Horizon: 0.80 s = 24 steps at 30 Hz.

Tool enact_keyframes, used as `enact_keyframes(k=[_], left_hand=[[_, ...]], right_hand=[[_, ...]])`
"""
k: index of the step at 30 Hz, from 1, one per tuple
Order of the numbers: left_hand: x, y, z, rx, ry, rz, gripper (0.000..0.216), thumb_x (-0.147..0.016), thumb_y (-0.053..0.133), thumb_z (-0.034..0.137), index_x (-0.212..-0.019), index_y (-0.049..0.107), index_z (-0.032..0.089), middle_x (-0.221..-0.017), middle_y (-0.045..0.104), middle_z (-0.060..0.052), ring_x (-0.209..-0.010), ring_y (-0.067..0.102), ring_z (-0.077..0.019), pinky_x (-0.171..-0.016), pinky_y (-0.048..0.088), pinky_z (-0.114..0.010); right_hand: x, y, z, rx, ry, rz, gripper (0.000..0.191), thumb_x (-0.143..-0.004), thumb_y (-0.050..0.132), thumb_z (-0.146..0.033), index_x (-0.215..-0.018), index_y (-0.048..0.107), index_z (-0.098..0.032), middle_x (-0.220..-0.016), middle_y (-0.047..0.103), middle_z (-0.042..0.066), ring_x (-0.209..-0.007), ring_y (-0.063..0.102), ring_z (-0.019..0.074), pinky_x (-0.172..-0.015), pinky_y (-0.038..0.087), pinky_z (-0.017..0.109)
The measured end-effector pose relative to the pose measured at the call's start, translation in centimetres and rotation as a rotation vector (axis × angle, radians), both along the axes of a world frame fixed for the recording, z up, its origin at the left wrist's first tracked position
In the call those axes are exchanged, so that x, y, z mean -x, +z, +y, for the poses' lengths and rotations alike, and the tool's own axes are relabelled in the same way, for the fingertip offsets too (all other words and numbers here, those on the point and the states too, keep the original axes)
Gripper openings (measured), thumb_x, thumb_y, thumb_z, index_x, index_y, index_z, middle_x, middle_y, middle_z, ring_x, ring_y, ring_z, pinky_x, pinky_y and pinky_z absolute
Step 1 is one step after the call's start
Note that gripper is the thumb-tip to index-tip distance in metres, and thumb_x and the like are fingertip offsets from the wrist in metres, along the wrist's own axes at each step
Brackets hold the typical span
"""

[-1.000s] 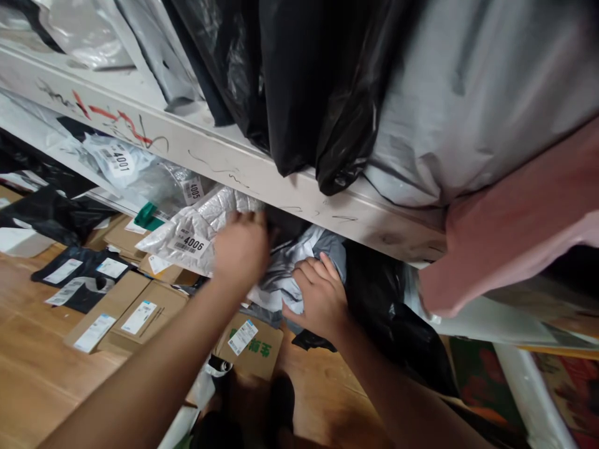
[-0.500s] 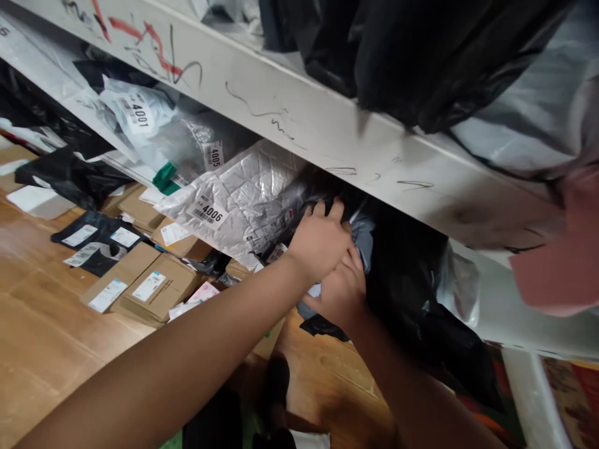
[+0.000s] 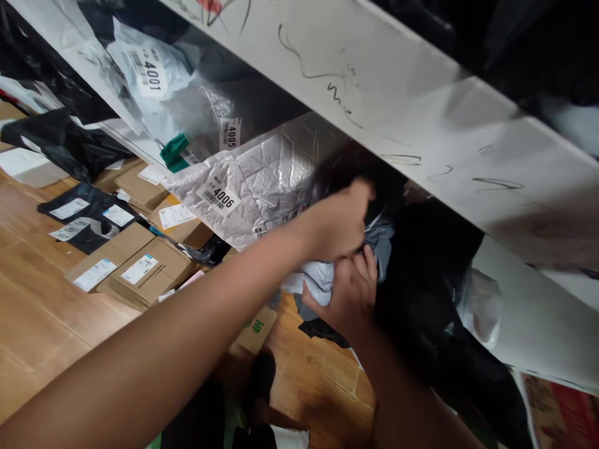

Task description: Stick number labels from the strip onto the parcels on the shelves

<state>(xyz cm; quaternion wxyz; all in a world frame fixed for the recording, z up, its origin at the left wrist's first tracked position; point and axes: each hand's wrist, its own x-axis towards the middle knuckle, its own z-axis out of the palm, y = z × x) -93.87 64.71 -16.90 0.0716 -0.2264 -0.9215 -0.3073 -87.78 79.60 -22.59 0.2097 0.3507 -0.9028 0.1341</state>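
Note:
Inside the low shelf, my left hand (image 3: pixel 344 221) is curled closed in front of dark packaging. Motion blurs its fingers, and whatever they hold cannot be made out. Just below it, my right hand (image 3: pixel 350 287) grips a crumpled grey-and-white plastic mailing bag (image 3: pixel 321 277), with the thumb apart on the near side and the fingers over the top. A silvery quilted mailer (image 3: pixel 262 174) labelled 4006 lies left of my hands, its near part behind my left forearm. To their right, a large black plastic bag (image 3: pixel 430 299) hangs over the shelf edge.
The white shelf board (image 3: pixel 374 93) with scribbles slants above my hands. Further left are a bag labelled 4001 (image 3: pixel 152 68) and a clear bag labelled 4005 (image 3: pixel 229 134). Cardboard boxes (image 3: pixel 143 268) and a black parcel (image 3: pixel 84 212) lie on the wooden floor.
My left hand has lifted off my right hand, moved up and curled closed. More of the grey-and-white bag shows beneath. The view has shifted closer to the shelf.

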Motion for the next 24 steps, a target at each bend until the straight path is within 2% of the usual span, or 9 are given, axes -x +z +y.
enact_keyframes(k=[4,7,9,11,13,16,18,21,24], left_hand=[[1.6,-1.6,-3.5,-0.099,-0.098,-0.284,0.05,-0.085,0.045,0.022,-0.135,0.04,0.021,-0.14,0.045,-0.009,-0.131,0.041,-0.0248,-0.108,0.033,-0.045],[1.1,-3.1,-3.3,-0.201,-0.116,-0.571,0.065,-0.084,0.045,0.034,-0.145,0.022,0.034,-0.156,0.019,-0.003,-0.142,0.017,-0.0309,-0.111,0.02,-0.056],[0.2,-3.6,-2.8,-0.403,-0.131,-0.671,0.065,-0.087,0.037,0.036,-0.147,0.012,0.036,-0.158,0.008,0.001,-0.144,0.009,-0.0277,-0.113,0.016,-0.053],[-0.8,-3.6,-3.0,-0.607,-0.139,-0.681,0.062,-0.088,0.032,0.04,-0.147,0.015,0.032,-0.157,0.014,0.002,-0.143,0.014,-0.0236,-0.114,0.018,-0.045],[-1.8,-2.8,-4.0,-0.679,-0.116,-0.653,0.068,-0.085,0.04,0.048,-0.147,0.021,0.028,-0.153,0.029,-0.001,-0.138,0.029,-0.024,-0.11,0.027,-0.04],[-3.2,-0.8,-6.2,-0.469,0.049,-0.63,0.077,-0.067,0.062,0.05,-0.135,0.044,0.019,-0.128,0.058,-0.008,-0.111,0.055,-0.0262,-0.09,0.043,-0.034],[-3.9,0.4,-7.4,-0.275,0.215,-0.637,0.049,-0.066,0.062,0.047,-0.103,0.065,0.015,-0.086,0.069,-0.005,-0.077,0.06,-0.0201,-0.067,0.043,-0.028],[-4.3,1.2,-8.1,-0.213,0.371,-0.694,0.035,-0.072,0.052,0.048,-0.056,0.056,0.017,-0.045,0.04,0.004,-0.045,0.037,-0.0102,-0.047,0.027,-0.025],[-4.4,1.0,-8.3,-0.326,0.369,-0.765,0.04,-0.07,0.05,0.054,-0.051,0.047,0.019,-0.044,0.03,0.006,-0.043,0.027,-0.008,-0.044,0.022,-0.024]], right_hand=[[0.0,-0.1,-0.1,0.053,0.005,0.042,0.054,-0.073,0.059,-0.042,-0.119,0.046,-0.016,-0.098,0.064,0.009,-0.099,0.059,0.0283,-0.107,0.03,0.054],[0.2,0.1,-0.1,0.056,-0.007,0.075,0.071,-0.072,0.059,-0.041,-0.132,0.036,-0.013,-0.098,0.065,0.01,-0.098,0.06,0.0286,-0.105,0.034,0.052],[0.3,0.3,0.0,0.033,0.0,0.063,0.076,-0.071,0.059,-0.039,-0.137,0.031,-0.013,-0.099,0.065,0.01,-0.097,0.06,0.0285,-0.105,0.034,0.052],[0.5,0.4,0.1,0.018,0.001,0.029,0.081,-0.071,0.06,-0.038,-0.14,0.027,-0.012,-0.1,0.066,0.01,-0.099,0.06,0.0288,-0.106,0.034,0.051],[0.7,0.5,0.1,0.022,-0.001,-0.02,0.085,-0.071,0.062,-0.04,-0.141,0.024,-0.009,-0.102,0.067,0.011,-0.102,0.059,0.0294,-0.107,0.033,0.051],[0.7,1.0,-0.1,0.033,0.004,-0.109,0.081,-0.07,0.063,-0.039,-0.137,0.029,-0.009,-0.105,0.067,0.012,-0.106,0.057,0.0292,-0.109,0.03,0.052],[0.5,2.0,-0.6,0.036,-0.002,-0.184,0.068,-0.069,0.063,-0.036,-0.129,0.042,-0.012,-0.107,0.066,0.012,-0.107,0.056,0.0291,-0.11,0.027,0.053],[-0.1,4.3,-2.2,0.072,0.009,-0.368,0.045,-0.066,0.067,-0.038,-0.105,0.061,-0.018,-0.105,0.065,0.01,-0.109,0.055,0.0298,-0.111,0.022,0.055],[-0.5,5.9,-4.5,0.233,-0.009,-0.516,0.026,-0.076,0.062,-0.035,-0.096,0.066,-0.019,-0.105,0.067,0.01,-0.103,0.06,0.0252,-0.105,0.036,0.047]])
